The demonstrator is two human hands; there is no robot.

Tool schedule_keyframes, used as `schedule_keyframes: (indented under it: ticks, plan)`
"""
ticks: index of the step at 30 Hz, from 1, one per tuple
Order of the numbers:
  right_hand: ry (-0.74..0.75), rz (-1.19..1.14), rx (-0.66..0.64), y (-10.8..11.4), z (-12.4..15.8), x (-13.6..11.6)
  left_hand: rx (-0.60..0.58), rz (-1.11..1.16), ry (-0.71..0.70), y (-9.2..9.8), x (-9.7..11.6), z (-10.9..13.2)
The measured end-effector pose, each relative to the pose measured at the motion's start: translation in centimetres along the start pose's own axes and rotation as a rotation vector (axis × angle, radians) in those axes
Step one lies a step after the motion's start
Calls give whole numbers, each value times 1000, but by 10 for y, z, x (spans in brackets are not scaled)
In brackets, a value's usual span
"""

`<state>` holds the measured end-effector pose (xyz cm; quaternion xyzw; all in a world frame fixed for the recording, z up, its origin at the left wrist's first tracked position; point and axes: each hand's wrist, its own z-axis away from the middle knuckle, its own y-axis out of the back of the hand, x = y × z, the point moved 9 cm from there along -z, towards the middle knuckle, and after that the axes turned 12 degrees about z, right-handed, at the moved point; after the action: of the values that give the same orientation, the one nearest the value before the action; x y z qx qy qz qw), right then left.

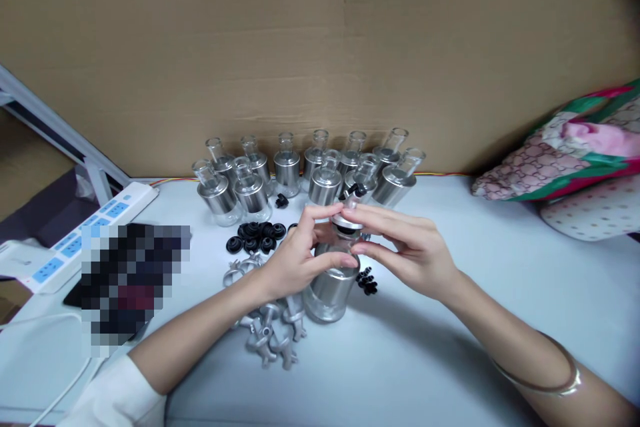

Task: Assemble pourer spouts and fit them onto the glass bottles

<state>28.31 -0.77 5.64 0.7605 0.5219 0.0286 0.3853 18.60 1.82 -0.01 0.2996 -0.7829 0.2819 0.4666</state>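
Note:
In front of me a clear glass bottle (330, 290) with a silver metal band stands upright on the table. A silver metal pourer cap (345, 221) with a black stopper below it and a black tip on top sits at its mouth. My left hand (297, 257) curls around the bottle's neck, fingers at the cap and thumb near the shoulder. My right hand (413, 250) closes on the cap from the other side, fingertips over its top and thumb by the neck. Fingers partly hide the neck.
Several similar open bottles (287, 170) stand along the cardboard wall (240, 47). Black rubber stoppers (255, 235), silver metal caps (263, 340) and small black tips (369, 280) lie around the bottle. A power strip (107, 213) is left; a patterned bag (540, 153) is right.

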Motion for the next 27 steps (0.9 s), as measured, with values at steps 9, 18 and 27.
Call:
schedule_keyframes:
  ticks: [9,18,27]
  plan:
    - [-64,-32,37,-6,4,11,63,117,163,7,-20,5]
    - [-90,-89,61,-2,4,10,52,31,64,8,-12,3]
    - [-66,-1,37,9,3,-1,57,-232,-14,18,3,2]
